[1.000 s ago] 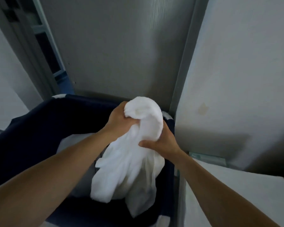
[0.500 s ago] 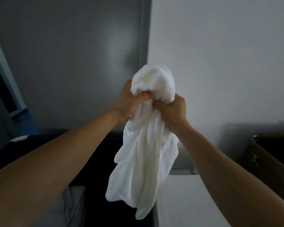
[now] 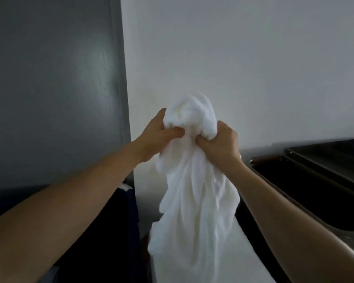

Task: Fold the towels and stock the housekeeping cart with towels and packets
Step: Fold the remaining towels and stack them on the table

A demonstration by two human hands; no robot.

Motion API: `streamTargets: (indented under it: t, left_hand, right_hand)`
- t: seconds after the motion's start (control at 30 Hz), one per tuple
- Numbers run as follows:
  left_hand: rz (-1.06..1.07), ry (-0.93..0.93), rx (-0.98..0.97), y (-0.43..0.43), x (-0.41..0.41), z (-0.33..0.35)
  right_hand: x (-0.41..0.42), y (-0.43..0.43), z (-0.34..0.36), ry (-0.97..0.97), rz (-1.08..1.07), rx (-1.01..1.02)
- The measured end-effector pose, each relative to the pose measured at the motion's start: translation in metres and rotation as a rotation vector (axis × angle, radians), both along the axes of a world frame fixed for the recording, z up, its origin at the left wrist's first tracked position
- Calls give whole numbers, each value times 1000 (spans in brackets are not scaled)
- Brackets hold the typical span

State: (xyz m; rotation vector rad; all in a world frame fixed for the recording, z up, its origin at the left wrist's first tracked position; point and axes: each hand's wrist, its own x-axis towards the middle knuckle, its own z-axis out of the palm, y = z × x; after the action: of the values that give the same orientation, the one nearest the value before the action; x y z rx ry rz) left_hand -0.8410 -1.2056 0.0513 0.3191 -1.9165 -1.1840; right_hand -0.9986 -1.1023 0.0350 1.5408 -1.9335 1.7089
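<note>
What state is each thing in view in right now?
white towel: unfolded, bunched at the top, hanging loose in the air.
left hand: grip curled round the towel's bunched top.
right hand: grip curled round the towel close beside the left.
navy hamper: lower left, inside too dark to read.
dark tray: at right, open-topped, inside too dark to read.

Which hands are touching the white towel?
Touching, both. Head view: left hand and right hand each grip the bunched top of the white towel, fingers curled into the fabric.
</note>
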Motion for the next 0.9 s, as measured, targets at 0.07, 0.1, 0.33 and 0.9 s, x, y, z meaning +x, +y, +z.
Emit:
streamTargets:
  t: [0.07,0.1,0.33,0.9]
  left_hand:
    - [112,-250,-135,2,-6,-35]
    - [159,-396,-223,5,-9,-56]
    - [51,-1074,-230,57,-13,-211]
    - [164,-1263,142,110,-8,-254]
  right_hand:
    - [-19,17,-51,98,47,94]
    - [-31,26,-79,127,109,186]
    - [-108,77,-209,-67,612,1288]
    - [-108,36,-218,-171,98,780]
